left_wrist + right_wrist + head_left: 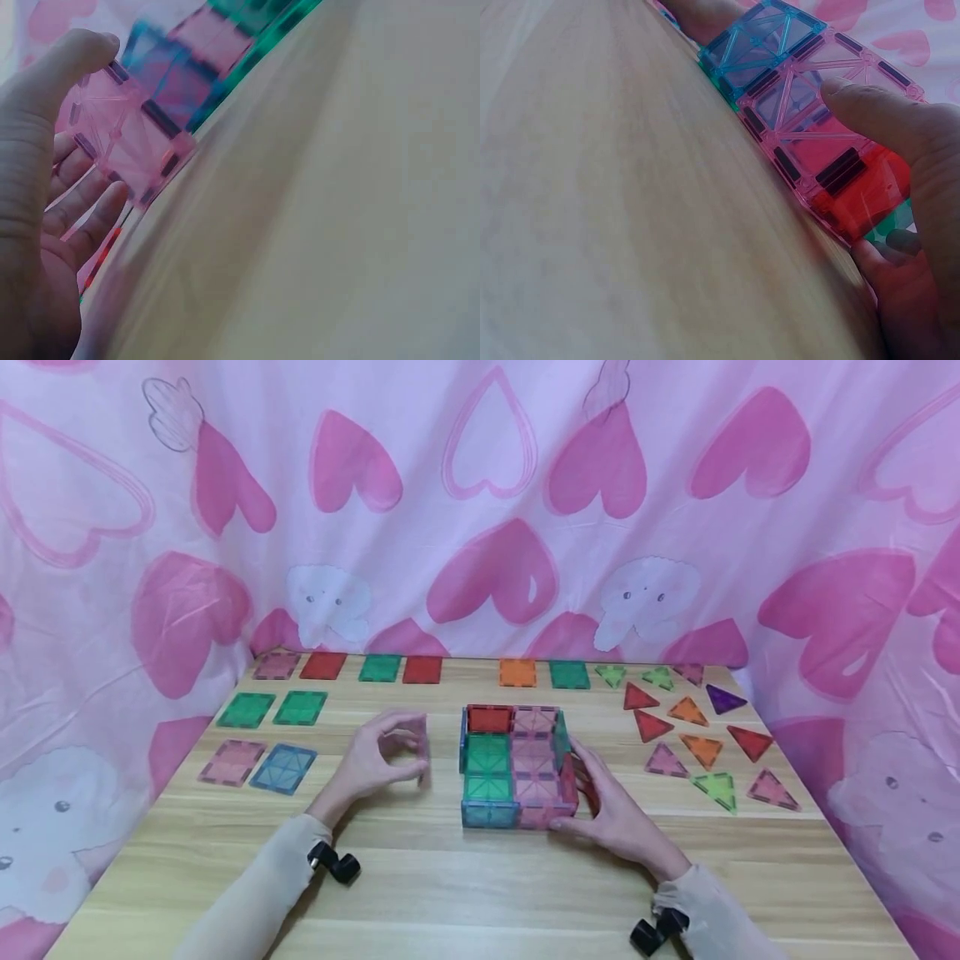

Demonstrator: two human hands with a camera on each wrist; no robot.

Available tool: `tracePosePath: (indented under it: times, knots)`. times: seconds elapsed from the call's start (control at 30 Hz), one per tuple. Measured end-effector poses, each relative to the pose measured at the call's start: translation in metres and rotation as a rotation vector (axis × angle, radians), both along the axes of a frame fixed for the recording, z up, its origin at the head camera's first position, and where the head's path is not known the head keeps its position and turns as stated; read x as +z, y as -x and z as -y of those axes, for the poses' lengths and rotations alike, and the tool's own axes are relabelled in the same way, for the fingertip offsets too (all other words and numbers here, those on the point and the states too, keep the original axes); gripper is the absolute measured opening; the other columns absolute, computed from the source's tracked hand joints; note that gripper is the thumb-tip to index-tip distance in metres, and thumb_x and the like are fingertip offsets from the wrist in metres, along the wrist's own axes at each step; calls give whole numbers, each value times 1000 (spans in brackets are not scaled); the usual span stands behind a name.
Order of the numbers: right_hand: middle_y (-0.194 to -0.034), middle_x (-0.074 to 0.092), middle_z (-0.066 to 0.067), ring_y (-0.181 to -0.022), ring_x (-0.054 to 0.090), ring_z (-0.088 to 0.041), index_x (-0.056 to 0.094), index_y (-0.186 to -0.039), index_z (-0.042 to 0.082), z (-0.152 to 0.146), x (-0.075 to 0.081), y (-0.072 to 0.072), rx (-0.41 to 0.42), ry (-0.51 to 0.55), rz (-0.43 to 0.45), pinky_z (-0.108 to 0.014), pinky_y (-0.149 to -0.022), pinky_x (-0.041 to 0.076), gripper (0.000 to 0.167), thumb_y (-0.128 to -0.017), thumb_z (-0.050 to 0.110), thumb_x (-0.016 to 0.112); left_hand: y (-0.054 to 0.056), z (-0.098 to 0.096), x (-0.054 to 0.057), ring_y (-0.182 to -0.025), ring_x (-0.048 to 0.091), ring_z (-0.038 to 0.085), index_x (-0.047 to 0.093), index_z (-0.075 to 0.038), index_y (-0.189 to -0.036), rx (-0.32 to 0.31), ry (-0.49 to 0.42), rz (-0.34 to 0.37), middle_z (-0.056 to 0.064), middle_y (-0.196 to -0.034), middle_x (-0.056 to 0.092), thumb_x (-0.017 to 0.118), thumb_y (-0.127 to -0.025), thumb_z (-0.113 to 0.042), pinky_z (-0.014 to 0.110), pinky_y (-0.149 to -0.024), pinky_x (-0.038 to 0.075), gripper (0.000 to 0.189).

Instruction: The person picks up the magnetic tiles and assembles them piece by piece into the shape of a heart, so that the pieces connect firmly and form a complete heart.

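My left hand pinches a pink square magnetic tile, held upright with its lower edge at or near the tabletop. It stands a short way left of an open-topped box of magnetic tiles. The box has a green and pink floor and low walls in red, pink, green and blue. A blue wall tile shows along the far part of its left side. My right hand grips the box's near right corner, thumb on the pink front tile and fingers along the red right wall.
On the wooden table, square tiles lie flat at the left, including a blue one and a green one. More squares line the back edge, among them an orange tile. Several triangle tiles spread at the right. A heart-printed curtain hangs behind.
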State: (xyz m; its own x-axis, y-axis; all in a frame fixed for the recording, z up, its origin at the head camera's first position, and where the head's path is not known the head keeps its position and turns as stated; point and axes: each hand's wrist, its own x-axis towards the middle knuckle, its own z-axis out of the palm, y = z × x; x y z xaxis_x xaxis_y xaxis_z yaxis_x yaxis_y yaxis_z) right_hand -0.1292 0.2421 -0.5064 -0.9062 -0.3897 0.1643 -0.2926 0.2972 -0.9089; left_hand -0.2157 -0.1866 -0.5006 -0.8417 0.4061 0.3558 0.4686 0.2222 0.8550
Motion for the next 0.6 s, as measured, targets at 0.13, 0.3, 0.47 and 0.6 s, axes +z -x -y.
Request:
tracePosePath:
  times: [0.13,0.3,0.47,0.6]
  knots:
    - [-179,28,-15,-162,39,-41,14,-180,25,-1,1,0,12,-4,-7,-16,-123,35,124,-89,22,98,-17,-15,-1,-124,72,38,59,2,-152,-130,-78,60,24,-143,64,95,-86,-3,44,-110,59,75]
    - [-179,28,-15,-163,37,-42,14,-180,25,0,3,-1,12,-12,-13,-14,-122,35,124,-89,22,98,-33,-29,-3,-132,66,44,59,0,-152,-230,-139,98,23,-149,60,94,-86,1,48,-112,58,74]
    - [-180,27,-16,-163,37,-42,13,-180,24,0,5,-2,11,-21,-12,-14,-122,35,123,-90,22,97,-41,-40,-4,-129,69,40,60,-8,-153,-243,-141,126,17,-153,59,93,-89,-1,46,-109,60,73]
    - [-180,28,-15,-163,37,-41,13,-180,25,0,6,-3,1,-29,-10,-13,-121,35,123,-90,22,97,-43,-44,-3,-125,72,36,57,-9,-154,-229,-124,137,14,-148,62,95,-89,-5,44,-107,61,76]
